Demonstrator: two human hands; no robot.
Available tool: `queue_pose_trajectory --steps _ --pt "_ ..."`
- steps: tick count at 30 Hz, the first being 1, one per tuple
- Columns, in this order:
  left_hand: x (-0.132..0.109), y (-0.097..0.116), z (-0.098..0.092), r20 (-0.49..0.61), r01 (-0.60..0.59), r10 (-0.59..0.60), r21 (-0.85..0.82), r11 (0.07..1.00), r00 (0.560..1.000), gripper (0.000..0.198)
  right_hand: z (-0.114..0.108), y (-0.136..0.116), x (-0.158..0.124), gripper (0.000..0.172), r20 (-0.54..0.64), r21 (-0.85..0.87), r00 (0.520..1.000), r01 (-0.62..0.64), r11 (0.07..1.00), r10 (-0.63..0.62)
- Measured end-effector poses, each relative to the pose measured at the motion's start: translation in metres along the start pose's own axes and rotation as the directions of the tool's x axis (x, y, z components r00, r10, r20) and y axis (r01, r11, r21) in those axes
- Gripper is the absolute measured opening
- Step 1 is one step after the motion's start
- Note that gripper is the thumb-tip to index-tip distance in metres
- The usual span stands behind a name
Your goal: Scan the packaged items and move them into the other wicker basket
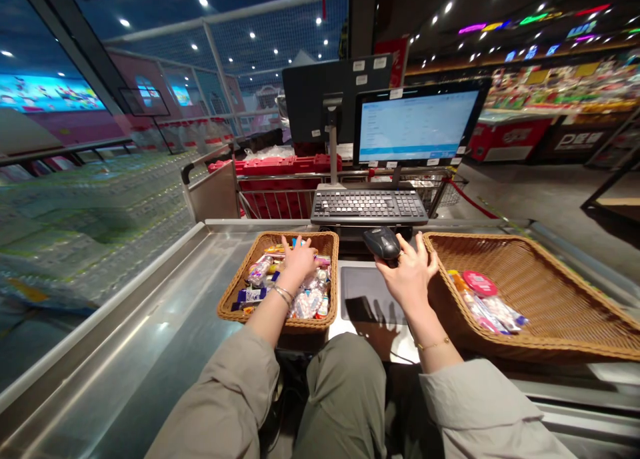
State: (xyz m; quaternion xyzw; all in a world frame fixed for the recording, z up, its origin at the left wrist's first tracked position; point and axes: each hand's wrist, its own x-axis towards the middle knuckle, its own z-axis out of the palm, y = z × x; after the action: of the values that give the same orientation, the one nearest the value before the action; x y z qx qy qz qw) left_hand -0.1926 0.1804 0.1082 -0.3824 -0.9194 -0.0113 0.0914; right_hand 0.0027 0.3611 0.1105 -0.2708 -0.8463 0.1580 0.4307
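Checkout counter seen from the wearer's head, looking down at both bare hands. The left hand (299,262) rests inside the left wicker basket (235,292), its fingers slightly spread and curved down over a heap of wrapped candy packets (280,286); the hand hides part of the heap, so whether the fingers have hold of a packet cannot be told. A beaded bracelet (283,294) circles the left wrist. The right hand (410,272) lies between the scanning plate (367,296) and the right wicker basket (520,272), its fingers spread wide and its fingertips near the basket's rim. A black handheld scanner (383,243) touches the thumb side of this hand, but how firmly it is held cannot be told. A thin gold bracelet (433,344) circles the right wrist. The right basket is tilted and holds a few wrapped packets (487,312) and a round pink tin (480,283), all well apart from the fingers. Both baskets stand on the steel counter (150,326), beyond which lie a black keyboard (369,207) and, behind it, a lit monitor (416,126). Stacked packs of bottled water (90,226) fill the lower left, and a shopping cart (280,192) stands beyond the counter.
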Motion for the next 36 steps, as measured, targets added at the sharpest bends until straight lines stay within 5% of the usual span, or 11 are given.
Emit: queue_pose_trajectory --steps 10,22,36 --pt "0.008 0.007 0.012 0.046 -0.013 0.009 0.085 0.996 0.999 0.025 -0.001 0.006 0.0 0.028 -0.002 -0.007 1.0 -0.007 1.0 0.007" --pt "-0.002 -0.002 -0.029 -0.288 0.053 -0.064 -0.047 0.997 0.955 0.023 -0.001 -0.004 -0.002 0.023 -0.004 0.007 0.998 0.055 0.998 -0.055" --pt "-0.003 0.025 -0.027 -0.403 0.004 -0.066 -0.151 0.989 0.913 0.031 -0.003 -0.017 -0.009 0.015 0.032 -0.05 0.975 0.223 0.974 -0.222"
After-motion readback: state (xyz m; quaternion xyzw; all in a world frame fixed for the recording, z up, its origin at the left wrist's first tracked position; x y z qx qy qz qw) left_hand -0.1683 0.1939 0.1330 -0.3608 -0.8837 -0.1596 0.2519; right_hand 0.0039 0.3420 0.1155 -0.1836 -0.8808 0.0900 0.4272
